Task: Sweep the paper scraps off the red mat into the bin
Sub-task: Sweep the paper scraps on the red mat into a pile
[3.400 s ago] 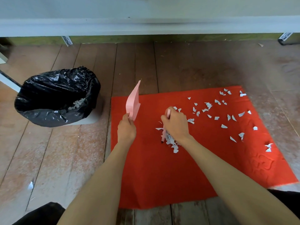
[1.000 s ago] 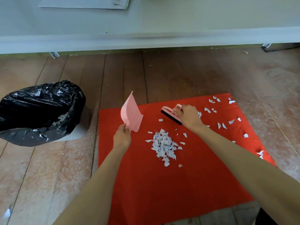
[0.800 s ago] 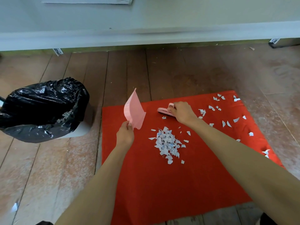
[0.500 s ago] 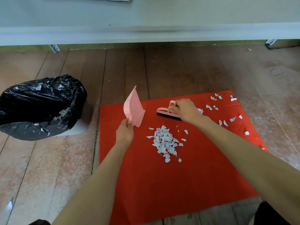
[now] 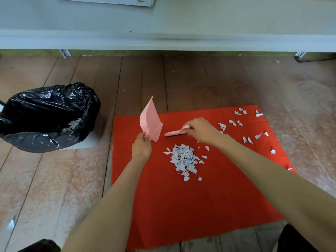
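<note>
Brush, pink plastic, gripped by right hand, had shifted left toward the thin upright dustpan pinched by left hand; jagged paper scraps stayed heaped on the red mat, beside the glossy black-lined bin

A red mat lies flat on the wooden floor, its far right corner strewn with loose paper scraps, small white torn bits lying well apart from each other. Near the mat's middle, more white scraps, some marked with blue, are gathered in a dense pile with a few strays round its edge. The bin stands on the floor left of the mat, lined with a crumpled black plastic bag, with white scraps visible inside. The left hand holds a pink dustpan upright above the mat's left edge. The right hand grips a pink hand brush just beyond the pile.
</note>
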